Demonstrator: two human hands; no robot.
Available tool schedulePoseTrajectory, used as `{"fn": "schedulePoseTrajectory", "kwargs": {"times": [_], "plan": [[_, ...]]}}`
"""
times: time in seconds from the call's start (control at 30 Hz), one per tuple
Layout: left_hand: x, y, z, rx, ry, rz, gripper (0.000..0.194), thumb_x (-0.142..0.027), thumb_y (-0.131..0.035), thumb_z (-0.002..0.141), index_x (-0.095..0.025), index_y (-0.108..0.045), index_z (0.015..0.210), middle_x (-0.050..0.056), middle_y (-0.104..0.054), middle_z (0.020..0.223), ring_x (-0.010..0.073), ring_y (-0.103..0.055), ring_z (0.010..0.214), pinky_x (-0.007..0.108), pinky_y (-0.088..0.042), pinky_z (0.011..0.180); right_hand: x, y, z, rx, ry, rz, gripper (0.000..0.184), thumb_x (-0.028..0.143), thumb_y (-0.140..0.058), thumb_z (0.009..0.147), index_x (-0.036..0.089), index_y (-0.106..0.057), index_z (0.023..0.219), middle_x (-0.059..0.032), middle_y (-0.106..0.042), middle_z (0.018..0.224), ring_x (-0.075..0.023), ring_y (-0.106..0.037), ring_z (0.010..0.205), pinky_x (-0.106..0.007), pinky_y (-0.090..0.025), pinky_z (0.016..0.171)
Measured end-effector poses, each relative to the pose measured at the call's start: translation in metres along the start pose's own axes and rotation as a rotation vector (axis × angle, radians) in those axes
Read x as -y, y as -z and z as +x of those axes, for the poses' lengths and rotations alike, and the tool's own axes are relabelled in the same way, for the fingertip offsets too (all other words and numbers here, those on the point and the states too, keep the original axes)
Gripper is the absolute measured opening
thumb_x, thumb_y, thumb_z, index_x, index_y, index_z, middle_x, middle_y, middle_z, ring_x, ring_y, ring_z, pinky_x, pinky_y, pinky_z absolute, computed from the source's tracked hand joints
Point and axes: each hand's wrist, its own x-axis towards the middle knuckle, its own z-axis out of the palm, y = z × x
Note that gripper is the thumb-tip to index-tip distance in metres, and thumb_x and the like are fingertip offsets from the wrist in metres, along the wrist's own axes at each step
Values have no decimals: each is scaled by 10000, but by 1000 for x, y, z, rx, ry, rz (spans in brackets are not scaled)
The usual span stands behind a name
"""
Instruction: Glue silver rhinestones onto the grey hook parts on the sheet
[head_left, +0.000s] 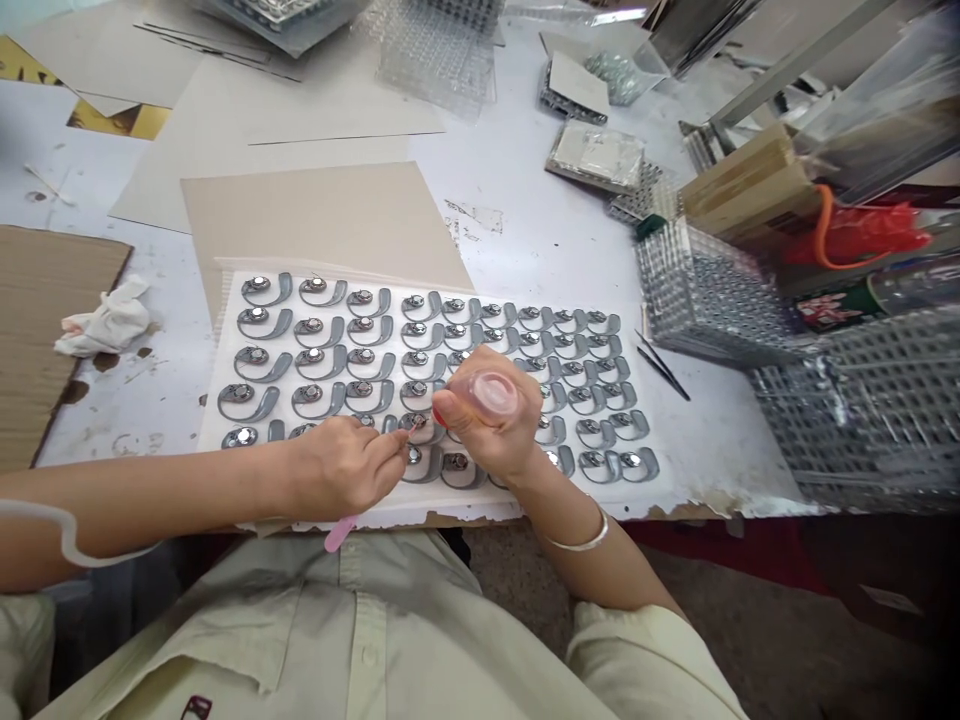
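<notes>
Left hand (pixel 341 467) closed in a pinch on a slim pink-handled applicator (pixel 339 534), handle trailing down past the sheet edge. Its thin tip is at a silver-grey piece just ahead of the fingers; exact contact is too small to tell. Right hand (pixel 491 420) wrapped around a small clear plastic bottle (pixel 491 395) with pinkish contents and a red end pointing toward the left hand. Hands are close together, not touching.

Under both hands: rows of curved silver-grey pieces (pixel 322 375), each with a round shiny stud, laid flat and evenly spaced on a white sheet (pixel 652 425). Some are hidden by the hands.

Just right of the right hand, beyond the sheet: black slim tweezers (pixel 664 370) on a white worktable (pixel 540 240), next to stacked clear perforated plastic racks (pixel 709 290). Further right, a red plastic bag (pixel 855 235).

Left of the left hand: crumpled white tissue (pixel 105 320) on brown corrugated cardboard (pixel 45 340). Ahead of the hands: a beige card (pixel 315 215) under the sheet's far edge. Silver bangle (pixel 577 540) on the right wrist.
</notes>
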Motion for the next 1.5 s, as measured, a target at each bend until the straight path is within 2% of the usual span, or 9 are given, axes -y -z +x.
{"fn": "schedulePoseTrajectory", "kwargs": {"times": [0.07,0.27,0.4,0.53,0.63,0.87,1.1,1.5], "plan": [[0,0,1,0,-7,-5,153,-150,-495,878,-32,-589,901,172,-679,852,183,-648,591,269,-525,424,0,0,0,4,-3,-1,213,267,-645,807,211,-507,654,12,-536,580,-128,-482,526,-307,-435,509],[3,5,6,-31,35,-29,157,-70,-427,872,-55,-584,871,143,-686,815,166,-639,561,250,-496,396,-1,0,-1,9,5,-3,208,263,-643,807,211,-512,655,11,-541,583,-126,-486,532,-309,-435,516],[9,7,6,-38,74,-113,127,-73,-457,859,-70,-581,885,122,-698,836,138,-640,568,222,-507,425,0,0,0,3,3,48,206,234,-652,801,206,-518,647,9,-543,579,-124,-482,530,-300,-421,504],[13,8,5,-48,123,-162,132,-86,-471,840,-80,-578,916,99,-698,830,129,-615,525,208,-437,359,2,0,0,6,-41,54,210,237,-649,797,204,-518,637,9,-546,581,-124,-486,532,-298,-428,505],[16,9,5,-9,138,-203,152,-75,-483,822,-91,-584,934,82,-698,830,119,-621,542,200,-470,409,2,0,0,8,-39,70,203,211,-650,793,200,-522,636,12,-539,577,-122,-480,530,-296,-421,509],[22,13,8,-10,194,-311,144,-90,-497,807,-127,-607,891,70,-717,859,123,-656,597,187,-442,419,0,-1,0,-3,-6,114,193,147,-666,775,202,-533,645,9,-548,578,-125,-468,533,-290,-387,491],[26,12,8,-37,245,-436,148,-107,-482,830,-136,-612,893,50,-715,809,123,-670,627,187,-499,518,0,-1,-1,12,-11,94,173,162,-650,787,205,-566,642,0,-573,574,-137,-491,532,-313,-411,514],[28,7,6,-56,276,-498,150,-82,-502,780,-144,-597,879,44,-715,820,136,-674,640,200,-446,484,0,0,-2,0,-55,161,167,166,-655,779,204,-551,654,12,-558,593,-129,-496,549,-302,-408,518]]}}
